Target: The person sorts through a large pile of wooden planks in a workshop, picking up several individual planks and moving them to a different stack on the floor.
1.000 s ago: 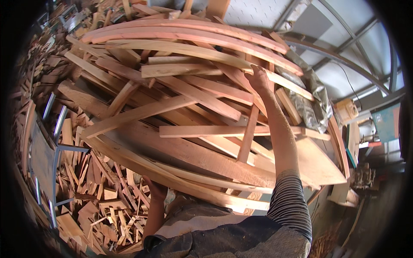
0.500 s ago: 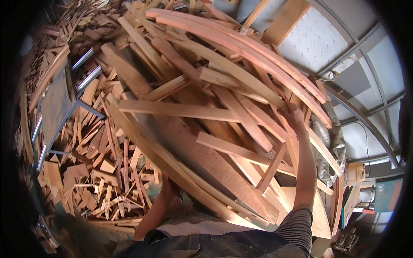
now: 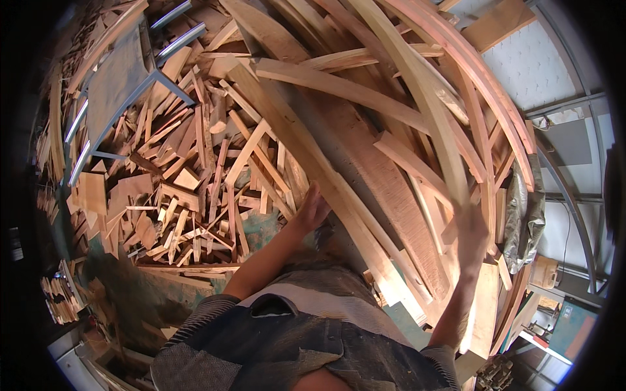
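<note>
My right hand [image 3: 471,233], smeared by motion, is closed around the near end of a long pale wooden plank [image 3: 427,98]. The plank slants away over other boards toward the far side of the stack. At the near left edge of a long light-coloured board [image 3: 306,153] is my left hand [image 3: 314,207]. It touches or nearly touches that edge, and its fingers are mostly hidden. Between the two hands lies a wide brown board [image 3: 385,189]. A shorter strip [image 3: 414,168] points toward my right hand.
Offcuts [image 3: 186,179] are heaped at the left, beside a metal-legged panel [image 3: 120,75]. Reddish curved-looking planks [image 3: 486,75] edge the stack at the right. A grey plastic sheet [image 3: 523,225] hangs near a yellowish container [image 3: 543,271] and a green box [image 3: 574,329].
My view has shifted, with the stack appearing higher. My right hand has drawn the pale plank nearer to me. My left hand shows more fully beside the long board.
</note>
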Action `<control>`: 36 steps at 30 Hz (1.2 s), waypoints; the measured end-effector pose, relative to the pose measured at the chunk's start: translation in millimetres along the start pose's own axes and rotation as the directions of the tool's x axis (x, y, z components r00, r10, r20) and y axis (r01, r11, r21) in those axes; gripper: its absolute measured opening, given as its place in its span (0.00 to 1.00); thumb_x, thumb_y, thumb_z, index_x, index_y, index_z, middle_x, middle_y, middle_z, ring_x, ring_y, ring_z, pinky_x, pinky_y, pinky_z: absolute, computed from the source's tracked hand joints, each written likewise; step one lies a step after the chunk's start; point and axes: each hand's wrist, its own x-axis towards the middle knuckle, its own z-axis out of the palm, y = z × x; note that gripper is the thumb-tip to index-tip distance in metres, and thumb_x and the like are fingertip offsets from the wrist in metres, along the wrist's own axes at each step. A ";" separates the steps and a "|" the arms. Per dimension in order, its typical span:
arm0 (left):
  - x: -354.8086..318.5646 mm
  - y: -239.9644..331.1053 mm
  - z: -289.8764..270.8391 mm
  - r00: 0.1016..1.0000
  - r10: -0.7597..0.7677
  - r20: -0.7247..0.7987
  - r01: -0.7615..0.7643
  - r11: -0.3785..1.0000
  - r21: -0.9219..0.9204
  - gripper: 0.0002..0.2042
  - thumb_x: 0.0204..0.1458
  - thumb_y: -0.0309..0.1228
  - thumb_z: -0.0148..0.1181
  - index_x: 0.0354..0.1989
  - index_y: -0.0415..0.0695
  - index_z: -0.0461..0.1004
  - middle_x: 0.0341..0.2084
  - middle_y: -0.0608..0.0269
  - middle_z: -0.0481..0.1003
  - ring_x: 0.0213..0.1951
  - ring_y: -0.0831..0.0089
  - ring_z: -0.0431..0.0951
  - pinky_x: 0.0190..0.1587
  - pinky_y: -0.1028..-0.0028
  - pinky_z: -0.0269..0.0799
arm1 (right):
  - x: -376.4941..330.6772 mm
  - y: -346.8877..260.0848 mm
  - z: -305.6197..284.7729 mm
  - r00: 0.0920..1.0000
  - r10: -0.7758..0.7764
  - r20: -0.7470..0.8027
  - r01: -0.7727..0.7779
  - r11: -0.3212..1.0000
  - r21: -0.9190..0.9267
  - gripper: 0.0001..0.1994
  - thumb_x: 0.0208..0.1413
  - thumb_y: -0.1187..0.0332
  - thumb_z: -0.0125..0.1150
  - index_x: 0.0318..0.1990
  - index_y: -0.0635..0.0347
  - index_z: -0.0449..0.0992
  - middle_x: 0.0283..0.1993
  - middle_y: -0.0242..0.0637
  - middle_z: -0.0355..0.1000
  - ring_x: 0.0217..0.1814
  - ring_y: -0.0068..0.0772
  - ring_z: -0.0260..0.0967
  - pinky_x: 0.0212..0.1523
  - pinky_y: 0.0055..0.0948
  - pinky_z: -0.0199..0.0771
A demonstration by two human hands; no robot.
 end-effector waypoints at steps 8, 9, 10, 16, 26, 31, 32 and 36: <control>1.5 -3.6 -12.5 0.999 0.024 -0.043 -0.026 0.998 -0.059 0.45 0.53 0.72 0.48 0.71 0.51 0.57 0.66 0.66 0.66 0.65 0.66 0.66 0.65 0.64 0.63 | -94.3 -55.6 87.0 0.986 -0.167 0.009 0.163 0.968 0.189 0.21 0.50 0.67 0.73 0.50 0.68 0.77 0.42 0.49 0.76 0.43 0.47 0.76 0.43 0.39 0.75; 2.1 -1.7 -12.0 0.998 0.025 -0.053 -0.027 0.999 -0.046 0.44 0.53 0.72 0.48 0.71 0.52 0.58 0.64 0.66 0.67 0.63 0.67 0.68 0.62 0.64 0.66 | -98.0 -58.8 97.3 0.980 -0.198 -0.005 0.195 0.964 0.181 0.22 0.48 0.66 0.75 0.50 0.68 0.78 0.42 0.49 0.77 0.43 0.49 0.76 0.43 0.40 0.75; 2.6 -2.0 -9.5 0.998 0.013 -0.058 -0.015 0.999 -0.031 0.43 0.54 0.71 0.48 0.70 0.53 0.59 0.63 0.67 0.68 0.61 0.67 0.69 0.59 0.65 0.68 | -100.6 -54.3 111.6 0.962 -0.262 -0.070 0.270 0.950 0.159 0.23 0.47 0.63 0.76 0.49 0.65 0.78 0.41 0.47 0.77 0.42 0.50 0.76 0.42 0.41 0.76; 25.0 -0.3 -78.1 0.846 0.005 0.532 0.174 0.942 -0.286 0.38 0.56 0.69 0.48 0.67 0.54 0.64 0.54 0.69 0.74 0.51 0.73 0.74 0.53 0.65 0.73 | -93.3 -59.5 131.0 0.913 -0.390 -0.122 0.384 0.921 -0.072 0.25 0.46 0.52 0.75 0.46 0.58 0.76 0.41 0.41 0.75 0.46 0.47 0.73 0.43 0.44 0.76; 9.5 9.0 -15.1 0.998 -0.051 0.045 0.052 0.998 -0.024 0.42 0.57 0.69 0.47 0.73 0.54 0.57 0.69 0.68 0.63 0.70 0.66 0.60 0.72 0.55 0.51 | -73.7 -21.3 119.9 0.900 -0.372 -0.229 0.366 0.928 -0.069 0.26 0.47 0.48 0.72 0.48 0.54 0.75 0.44 0.38 0.73 0.50 0.45 0.73 0.40 0.43 0.80; 12.3 13.3 -18.6 0.997 -0.036 0.064 0.038 0.999 -0.018 0.42 0.56 0.69 0.46 0.74 0.55 0.55 0.71 0.68 0.60 0.71 0.65 0.58 0.73 0.56 0.49 | -66.8 -13.8 113.1 0.883 -0.403 -0.243 0.387 0.915 -0.110 0.24 0.48 0.50 0.71 0.46 0.54 0.74 0.40 0.37 0.71 0.47 0.44 0.73 0.39 0.41 0.80; 12.9 11.5 -15.5 0.998 -0.035 0.056 0.036 0.999 -0.018 0.42 0.56 0.69 0.46 0.74 0.55 0.55 0.71 0.68 0.61 0.71 0.66 0.59 0.74 0.56 0.49 | -65.3 -12.1 111.6 0.883 -0.406 -0.236 0.389 0.914 -0.114 0.23 0.48 0.50 0.71 0.46 0.54 0.75 0.40 0.37 0.71 0.47 0.44 0.73 0.39 0.41 0.79; 13.3 17.2 -36.7 0.993 -0.054 0.105 0.059 0.998 -0.038 0.39 0.57 0.67 0.48 0.71 0.57 0.60 0.67 0.72 0.66 0.68 0.69 0.63 0.72 0.59 0.53 | -63.7 -17.2 105.7 0.870 -0.434 -0.233 0.416 0.901 -0.124 0.25 0.49 0.49 0.70 0.49 0.55 0.75 0.42 0.37 0.72 0.48 0.43 0.73 0.40 0.40 0.79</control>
